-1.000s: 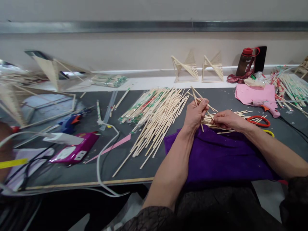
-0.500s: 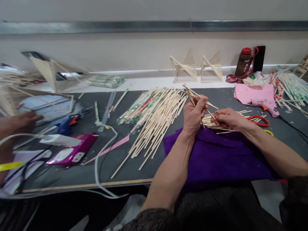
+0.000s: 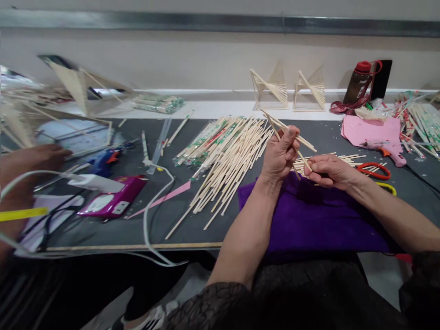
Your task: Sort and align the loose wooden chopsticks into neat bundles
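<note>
Honestly, those crossed wooden sticks [image 3: 275,120] looked light, stiff, maybe snappable; left hand [image 3: 282,151] pinched them around the far edge of the purple cloth [image 3: 319,224], right hand [image 3: 325,170] held one's tip. Gripping near the crossing seemed safest.

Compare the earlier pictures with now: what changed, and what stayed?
A co-worker's hand has reached further in from the left edge. The held sticks have tipped, upper ends leftward. The left hand and right hand keep hold of them; nothing was let go. The loose stick pile and purple cloth stayed put.
</note>
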Action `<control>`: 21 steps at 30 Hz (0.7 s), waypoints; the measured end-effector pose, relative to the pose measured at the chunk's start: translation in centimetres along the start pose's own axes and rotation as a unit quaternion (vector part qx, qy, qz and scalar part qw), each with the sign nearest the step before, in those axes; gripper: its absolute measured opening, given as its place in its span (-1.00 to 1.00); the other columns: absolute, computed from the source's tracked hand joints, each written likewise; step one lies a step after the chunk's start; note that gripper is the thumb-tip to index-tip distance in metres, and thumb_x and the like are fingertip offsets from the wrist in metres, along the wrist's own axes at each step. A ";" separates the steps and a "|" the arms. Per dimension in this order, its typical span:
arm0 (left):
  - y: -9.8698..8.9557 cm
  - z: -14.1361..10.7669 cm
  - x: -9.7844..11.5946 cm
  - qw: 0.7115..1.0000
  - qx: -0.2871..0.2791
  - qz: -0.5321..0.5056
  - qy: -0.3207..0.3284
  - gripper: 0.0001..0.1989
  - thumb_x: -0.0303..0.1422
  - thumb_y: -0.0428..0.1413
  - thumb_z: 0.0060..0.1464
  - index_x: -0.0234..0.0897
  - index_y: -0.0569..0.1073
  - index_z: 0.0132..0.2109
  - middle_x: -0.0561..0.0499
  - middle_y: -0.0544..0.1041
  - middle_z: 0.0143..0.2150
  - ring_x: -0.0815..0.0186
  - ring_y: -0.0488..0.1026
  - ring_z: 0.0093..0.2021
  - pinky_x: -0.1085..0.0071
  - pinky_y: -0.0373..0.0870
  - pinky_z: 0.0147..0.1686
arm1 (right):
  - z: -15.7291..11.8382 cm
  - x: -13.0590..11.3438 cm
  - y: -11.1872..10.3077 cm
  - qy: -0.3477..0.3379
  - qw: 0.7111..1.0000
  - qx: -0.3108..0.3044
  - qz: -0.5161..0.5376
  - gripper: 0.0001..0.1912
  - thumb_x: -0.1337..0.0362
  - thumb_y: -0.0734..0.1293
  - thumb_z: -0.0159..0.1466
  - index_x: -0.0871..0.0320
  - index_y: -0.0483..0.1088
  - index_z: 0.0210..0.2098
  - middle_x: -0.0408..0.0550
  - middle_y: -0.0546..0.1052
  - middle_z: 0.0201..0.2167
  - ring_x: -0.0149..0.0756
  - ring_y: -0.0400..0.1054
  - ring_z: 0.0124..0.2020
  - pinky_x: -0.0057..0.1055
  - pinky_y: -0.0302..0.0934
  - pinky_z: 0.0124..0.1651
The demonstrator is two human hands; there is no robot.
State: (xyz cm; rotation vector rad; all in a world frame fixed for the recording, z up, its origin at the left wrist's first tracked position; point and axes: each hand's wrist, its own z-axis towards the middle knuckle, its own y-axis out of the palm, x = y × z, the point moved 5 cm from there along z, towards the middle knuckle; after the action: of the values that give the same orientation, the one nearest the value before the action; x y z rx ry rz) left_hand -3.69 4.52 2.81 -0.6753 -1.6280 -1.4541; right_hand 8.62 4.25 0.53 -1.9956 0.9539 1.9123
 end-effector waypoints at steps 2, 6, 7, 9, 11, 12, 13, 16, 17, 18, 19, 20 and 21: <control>0.1 0.0 0.0 1.000 -0.010 -0.024 -0.010 -0.82 -0.33 0.13 0.16 -0.25 0.44 -0.40 0.16 0.29 -0.62 0.65 -0.04 -0.75 0.61 -0.10 -0.78 | 0.0 0.2 0.2 -0.002 1.000 -0.005 0.014 -0.88 0.30 0.30 0.14 0.26 0.39 -0.41 -0.26 0.33 -0.69 -0.64 -0.06 -0.81 -0.63 -0.20 -0.76; 0.1 0.1 0.0 0.999 -0.003 -0.037 -0.029 -0.79 -0.29 0.11 0.18 -0.25 0.43 -0.41 0.17 0.28 -0.62 0.66 -0.07 -0.75 0.61 -0.12 -0.78 | 0.2 0.4 0.8 0.001 0.999 -0.008 0.038 -0.85 0.25 0.32 0.15 0.24 0.36 -0.44 -0.27 0.32 -0.70 -0.65 -0.08 -0.82 -0.64 -0.21 -0.79; 0.0 0.1 0.0 0.999 0.000 -0.037 -0.033 -0.78 -0.28 0.10 0.18 -0.25 0.43 -0.41 0.17 0.27 -0.62 0.66 -0.07 -0.75 0.61 -0.12 -0.78 | 0.2 0.4 0.9 0.003 0.999 -0.011 0.044 -0.84 0.25 0.33 0.14 0.24 0.35 -0.45 -0.27 0.31 -0.70 -0.65 -0.09 -0.83 -0.64 -0.21 -0.79; 0.0 0.0 0.1 0.999 0.001 -0.039 -0.036 -0.78 -0.27 0.10 0.19 -0.25 0.43 -0.41 0.17 0.26 -0.62 0.65 -0.09 -0.75 0.60 -0.13 -0.78 | 0.2 0.5 1.4 0.005 0.998 -0.021 0.061 -0.83 0.24 0.34 0.13 0.23 0.33 -0.47 -0.28 0.31 -0.70 -0.65 -0.10 -0.83 -0.65 -0.21 -0.80; 0.0 -0.1 0.3 0.999 -0.003 -0.042 -0.033 -0.78 -0.27 0.09 0.19 -0.25 0.43 -0.41 0.16 0.24 -0.62 0.65 -0.11 -0.75 0.58 -0.14 -0.78 | 0.3 0.5 1.9 0.008 0.996 -0.030 0.082 -0.83 0.25 0.35 0.11 0.22 0.31 -0.48 -0.29 0.30 -0.71 -0.66 -0.10 -0.84 -0.65 -0.20 -0.81; -0.1 -0.2 0.3 0.999 -0.005 -0.043 -0.031 -0.77 -0.27 0.09 0.19 -0.25 0.43 -0.41 0.16 0.23 -0.62 0.65 -0.11 -0.75 0.58 -0.14 -0.78 | 0.3 0.5 2.2 0.012 0.995 -0.035 0.094 -0.83 0.25 0.36 0.10 0.21 0.30 -0.49 -0.29 0.29 -0.72 -0.66 -0.11 -0.84 -0.66 -0.20 -0.81; -0.1 -0.2 0.3 0.999 -0.007 -0.044 -0.029 -0.77 -0.27 0.08 0.20 -0.25 0.43 -0.41 0.16 0.22 -0.62 0.64 -0.12 -0.75 0.58 -0.14 -0.78 | 0.3 0.6 2.5 0.016 0.993 -0.041 0.106 -0.82 0.25 0.37 0.09 0.21 0.29 -0.49 -0.30 0.28 -0.73 -0.66 -0.11 -0.84 -0.66 -0.20 -0.81; -0.5 -0.1 0.3 0.999 0.003 -0.043 -0.026 -0.76 -0.24 0.08 0.20 -0.25 0.43 -0.40 0.16 0.20 -0.62 0.62 -0.12 -0.74 0.57 -0.13 -0.78 | 0.3 1.0 3.4 0.029 0.990 -0.053 0.129 -0.80 0.25 0.38 0.07 0.19 0.26 -0.49 -0.33 0.26 -0.74 -0.65 -0.13 -0.85 -0.66 -0.19 -0.81; -0.8 0.1 0.4 0.999 0.013 -0.045 -0.022 -0.76 -0.22 0.07 0.21 -0.24 0.45 -0.37 0.16 0.21 -0.61 0.62 -0.11 -0.73 0.57 -0.13 -0.78 | 0.3 1.1 3.6 0.030 0.989 -0.053 0.133 -0.80 0.25 0.37 0.07 0.19 0.26 -0.49 -0.32 0.27 -0.74 -0.65 -0.13 -0.84 -0.66 -0.19 -0.81; -1.2 0.4 0.5 0.998 0.024 -0.049 -0.016 -0.77 -0.21 0.06 0.21 -0.23 0.46 -0.34 0.16 0.22 -0.61 0.62 -0.10 -0.73 0.57 -0.13 -0.78 | 0.2 1.3 3.8 0.029 0.989 -0.052 0.133 -0.81 0.25 0.36 0.08 0.19 0.26 -0.48 -0.32 0.28 -0.73 -0.65 -0.13 -0.84 -0.66 -0.20 -0.81; -1.6 0.7 0.6 0.998 0.036 -0.057 -0.009 -0.77 -0.20 0.05 0.22 -0.22 0.48 -0.31 0.15 0.24 -0.60 0.62 -0.08 -0.73 0.57 -0.12 -0.78 | 0.2 1.5 3.9 0.028 0.990 -0.050 0.131 -0.82 0.25 0.35 0.10 0.19 0.27 -0.48 -0.30 0.30 -0.72 -0.65 -0.12 -0.84 -0.65 -0.21 -0.81; -2.1 1.1 0.7 0.997 0.046 -0.070 -0.002 -0.77 -0.21 0.04 0.23 -0.22 0.48 -0.29 0.15 0.26 -0.59 0.63 -0.07 -0.73 0.57 -0.12 -0.78 | 0.1 1.7 4.0 0.028 0.991 -0.049 0.125 -0.84 0.25 0.33 0.11 0.20 0.28 -0.47 -0.28 0.32 -0.70 -0.64 -0.10 -0.84 -0.64 -0.22 -0.81; -2.6 1.5 0.7 0.995 0.055 -0.084 0.001 -0.77 -0.22 0.02 0.25 -0.22 0.48 -0.29 0.15 0.27 -0.59 0.63 -0.06 -0.73 0.58 -0.11 -0.78 | 0.1 1.8 3.9 0.029 0.992 -0.049 0.117 -0.85 0.24 0.32 0.12 0.20 0.29 -0.46 -0.26 0.33 -0.70 -0.63 -0.08 -0.84 -0.63 -0.23 -0.82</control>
State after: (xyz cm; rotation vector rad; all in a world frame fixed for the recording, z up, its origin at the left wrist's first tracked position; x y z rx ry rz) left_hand -6.60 5.43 2.05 -0.4840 -1.7839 -1.4702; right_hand 6.18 0.76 -0.08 -2.0849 1.1762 2.0677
